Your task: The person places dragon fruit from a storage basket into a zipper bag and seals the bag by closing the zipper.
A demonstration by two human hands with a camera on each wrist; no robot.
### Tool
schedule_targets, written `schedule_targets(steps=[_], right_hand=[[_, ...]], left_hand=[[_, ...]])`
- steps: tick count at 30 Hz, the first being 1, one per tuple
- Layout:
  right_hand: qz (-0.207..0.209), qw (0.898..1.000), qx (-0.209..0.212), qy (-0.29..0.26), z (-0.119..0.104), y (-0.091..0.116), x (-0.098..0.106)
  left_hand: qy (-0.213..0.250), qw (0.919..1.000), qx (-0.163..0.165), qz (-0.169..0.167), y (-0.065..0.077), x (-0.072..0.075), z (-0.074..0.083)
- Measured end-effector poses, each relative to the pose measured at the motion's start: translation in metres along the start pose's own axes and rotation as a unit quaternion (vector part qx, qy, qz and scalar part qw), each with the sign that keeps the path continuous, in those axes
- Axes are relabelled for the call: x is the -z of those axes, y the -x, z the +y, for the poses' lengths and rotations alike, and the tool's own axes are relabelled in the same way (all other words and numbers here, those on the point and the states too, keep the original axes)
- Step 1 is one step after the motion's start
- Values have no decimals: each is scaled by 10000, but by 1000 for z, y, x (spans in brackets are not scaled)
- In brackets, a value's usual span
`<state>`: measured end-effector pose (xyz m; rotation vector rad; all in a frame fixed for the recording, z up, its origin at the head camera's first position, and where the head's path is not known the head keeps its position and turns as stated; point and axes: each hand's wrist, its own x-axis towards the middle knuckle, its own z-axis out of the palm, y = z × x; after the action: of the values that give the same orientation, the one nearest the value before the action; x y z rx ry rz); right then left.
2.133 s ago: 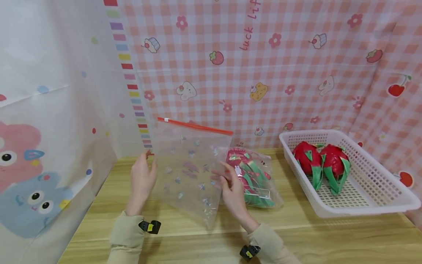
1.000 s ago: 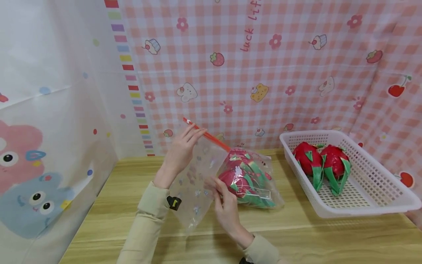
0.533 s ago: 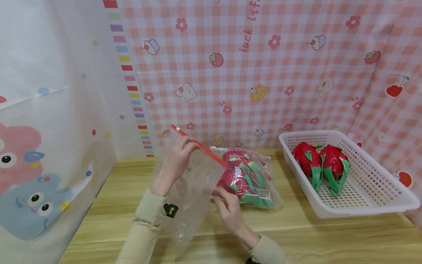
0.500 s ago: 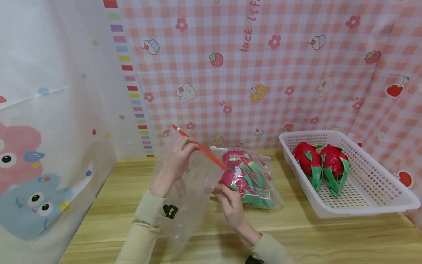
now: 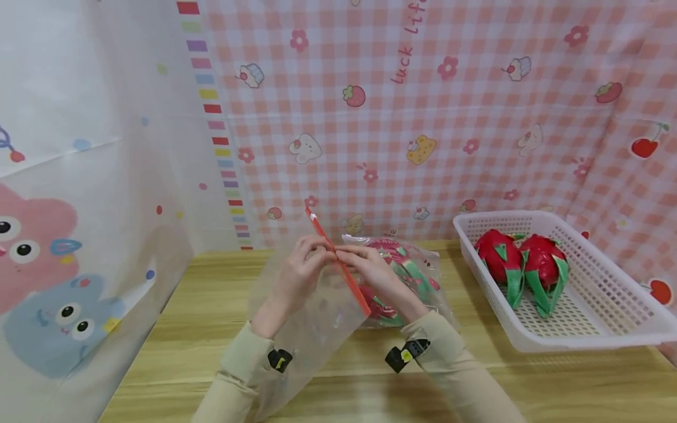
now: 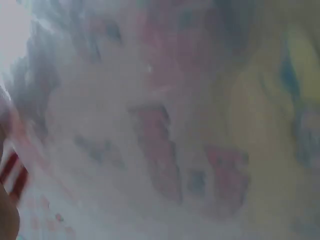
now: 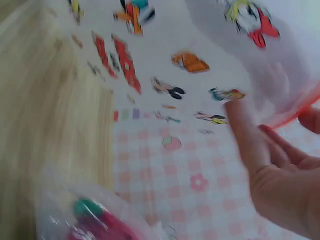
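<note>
- Handling a large clear plastic zip bag w/ coloured prints (image 5: 317, 329), both hands up at its straight red zip strip (image 5: 353, 286); bag's held over the table (image 5: 174, 329), approx. centre.
- Left grip (image 5: 297, 277): thumb + fingers drawn tight, pinching the strip abt. midway.
- Right grip (image 5: 376, 271): fingertips meet at the same spot, pinching the strip too; one finger sticks out straight in right wrist view.
- White slider (image 5: 312, 216) sits nr the strip's far end; can't tell if the mouth is parted. Prob. the step in hand is opening it.
- Done, it seems: one clear pink-printed plastic bag (image 5: 418, 279) on the table behind right grip, w/ red-and-green fruit inside. Partly hidden, so no exact count, & can't tell if sealed.
- Left, presumably: one red dragon fruit w/ green leaves (image 5: 495, 254) + a second red dragon fruit (image 5: 542, 261), both in the white perforated plastic basket (image 5: 600, 342).
- Held bag looks empty, so judging this pack only at its start.
</note>
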<state>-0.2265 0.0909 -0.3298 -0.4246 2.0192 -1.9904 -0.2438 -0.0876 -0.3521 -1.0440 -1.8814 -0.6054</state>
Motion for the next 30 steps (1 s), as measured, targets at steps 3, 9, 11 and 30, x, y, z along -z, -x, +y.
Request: schedule_targets(steps=[3, 9, 11, 30], right_hand=[[201, 9997, 97, -91, 3, -1, -5], [702, 9958, 252, 539, 10, -1, -12], [797, 9935, 345, 733, 12, -2, -14], [2605, 9526, 524, 1479, 18, 11, -14]], left_hand=[[169, 9878, 1550, 48, 2, 0, 13], [1349, 8781, 4560, -530, -7, 5, 34], [1590, 8440, 5068, -742, -12, 8, 37], [471, 9129, 4042, 327, -5, 21, 27]])
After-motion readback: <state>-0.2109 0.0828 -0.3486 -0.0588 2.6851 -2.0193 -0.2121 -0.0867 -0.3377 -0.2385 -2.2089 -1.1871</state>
